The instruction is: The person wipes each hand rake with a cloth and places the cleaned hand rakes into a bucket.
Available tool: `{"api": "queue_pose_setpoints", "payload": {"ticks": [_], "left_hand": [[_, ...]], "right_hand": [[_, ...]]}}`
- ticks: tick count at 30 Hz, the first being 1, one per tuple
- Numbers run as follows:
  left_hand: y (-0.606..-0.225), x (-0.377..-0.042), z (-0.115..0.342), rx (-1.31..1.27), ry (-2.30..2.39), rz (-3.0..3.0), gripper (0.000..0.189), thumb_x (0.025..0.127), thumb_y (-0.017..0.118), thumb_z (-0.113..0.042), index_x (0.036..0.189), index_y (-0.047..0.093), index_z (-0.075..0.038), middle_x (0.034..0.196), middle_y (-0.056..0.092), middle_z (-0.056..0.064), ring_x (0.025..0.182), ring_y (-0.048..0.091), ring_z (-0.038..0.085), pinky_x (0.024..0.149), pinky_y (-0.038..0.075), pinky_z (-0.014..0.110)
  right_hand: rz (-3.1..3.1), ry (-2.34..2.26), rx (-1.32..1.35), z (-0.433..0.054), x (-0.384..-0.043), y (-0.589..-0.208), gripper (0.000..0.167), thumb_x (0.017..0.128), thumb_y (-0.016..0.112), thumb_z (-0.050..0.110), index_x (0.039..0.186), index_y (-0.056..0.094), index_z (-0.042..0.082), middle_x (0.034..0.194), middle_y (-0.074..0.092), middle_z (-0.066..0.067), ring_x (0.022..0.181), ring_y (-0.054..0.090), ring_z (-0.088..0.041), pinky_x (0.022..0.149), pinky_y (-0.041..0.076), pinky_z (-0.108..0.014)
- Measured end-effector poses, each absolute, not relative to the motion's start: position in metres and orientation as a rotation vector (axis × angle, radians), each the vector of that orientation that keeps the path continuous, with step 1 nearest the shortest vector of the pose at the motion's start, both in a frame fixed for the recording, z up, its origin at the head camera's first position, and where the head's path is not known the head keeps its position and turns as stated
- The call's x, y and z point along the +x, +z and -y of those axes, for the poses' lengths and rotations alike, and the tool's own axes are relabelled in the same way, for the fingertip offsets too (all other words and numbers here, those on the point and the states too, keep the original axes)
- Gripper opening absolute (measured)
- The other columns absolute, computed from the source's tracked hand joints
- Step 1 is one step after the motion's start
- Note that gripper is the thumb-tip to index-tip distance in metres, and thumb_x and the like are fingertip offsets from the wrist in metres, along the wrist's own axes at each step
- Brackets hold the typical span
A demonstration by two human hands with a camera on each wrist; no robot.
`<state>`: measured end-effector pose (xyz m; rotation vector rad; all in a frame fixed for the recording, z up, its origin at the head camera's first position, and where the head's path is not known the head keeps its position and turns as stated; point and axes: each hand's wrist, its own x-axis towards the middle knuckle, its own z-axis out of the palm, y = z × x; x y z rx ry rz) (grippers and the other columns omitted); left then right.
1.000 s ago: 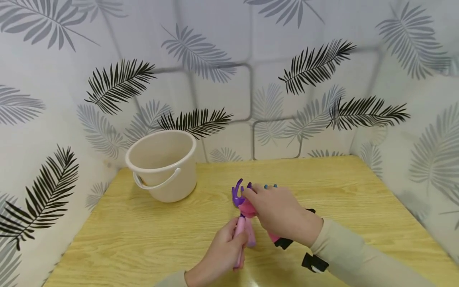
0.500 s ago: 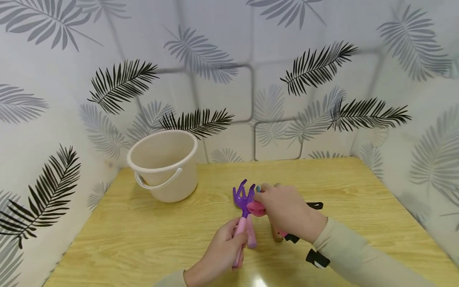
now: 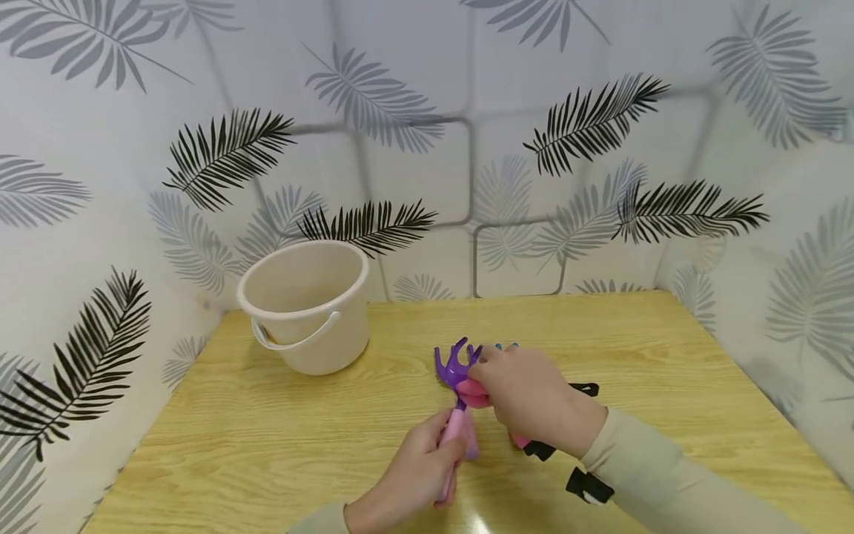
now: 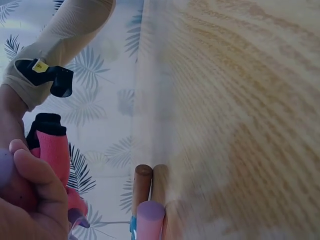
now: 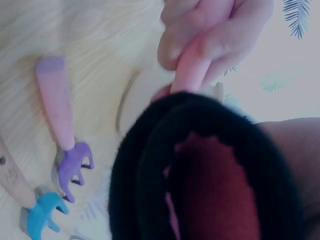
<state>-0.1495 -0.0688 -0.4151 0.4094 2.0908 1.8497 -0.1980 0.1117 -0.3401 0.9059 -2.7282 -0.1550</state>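
Currently: purple fork [image 3: 455, 373] in the left hand [image 3: 420, 460], pink fabric [image 3: 474, 394] in the right hand [image 3: 530, 386]

On my head feed, the left hand grips the fork's pink handle, fingers and thumb curled round it, with the purple tines pointing away over the table [image 3: 267, 445]. I see the right hand closed on the pink fabric, at the purple neck just below the tines; black trim [image 3: 539, 449] shows under that hand. A second pink handle [image 3: 472, 443] lies just beside the held one, and blue tips [image 3: 498, 346] show past the right hand's knuckles. The cream bucket [image 3: 327, 345] stands upright well apart, at the far left of the table.

On my left wrist feed, the left hand is folded tight, close to the lens. The fabric hangs near it, below the right sleeve [image 4: 65, 30]. A wooden handle [image 4: 142, 185] lies near the second pink one.

On my right wrist feed, the fabric's dark opening blocks part of the fork, and I cannot tell there how the right fingers lie. Beside it lie another purple fork [image 5: 56, 107] and a blue fork [image 5: 41, 215].
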Motion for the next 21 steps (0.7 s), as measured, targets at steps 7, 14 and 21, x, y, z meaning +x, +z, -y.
{"api": "queue_pose_setpoints", "payload": {"ticks": [7, 14, 21], "left_hand": [[-0.408, -0.15, 0.07, 0.437, 1.808, -2.154, 0.049, 0.099, 0.05, -0.011, 0.147, 0.044, -0.003, 0.066, 0.052, 0.003, 0.037, 0.046, 0.012, 0.033, 0.04, 0.023], [-0.408, -0.148, 0.067, 0.465, 1.756, -2.184, 0.058, 0.099, 0.049, -0.011, 0.155, 0.034, -0.005, 0.064, 0.05, 0.001, 0.038, 0.045, 0.012, 0.035, 0.039, 0.02], [-0.409, -0.153, 0.068, 0.412, 1.781, -2.188, 0.04, 0.098, 0.05, -0.012, 0.136, 0.051, 0.002, 0.061, 0.051, 0.001, 0.037, 0.046, 0.011, 0.034, 0.038, 0.021]], "right_hand": [[2.668, -0.189, 0.85, -0.109, -0.197, -0.335, 0.016, 0.074, 0.079, 0.009, 0.075, 0.065, 0.017, 0.072, 0.057, -0.001, 0.052, 0.045, -0.015, 0.038, 0.04, -0.028], [2.626, -0.142, 0.776, -0.099, -0.202, -0.329, 0.022, 0.077, 0.08, 0.013, 0.098, 0.077, 0.02, 0.082, 0.063, -0.003, 0.056, 0.054, -0.019, 0.037, 0.043, -0.03], [2.604, -0.159, 0.849, -0.101, -0.205, -0.337, 0.027, 0.076, 0.078, 0.01, 0.098, 0.076, 0.026, 0.085, 0.064, -0.003, 0.053, 0.051, -0.018, 0.037, 0.041, -0.03]]}}
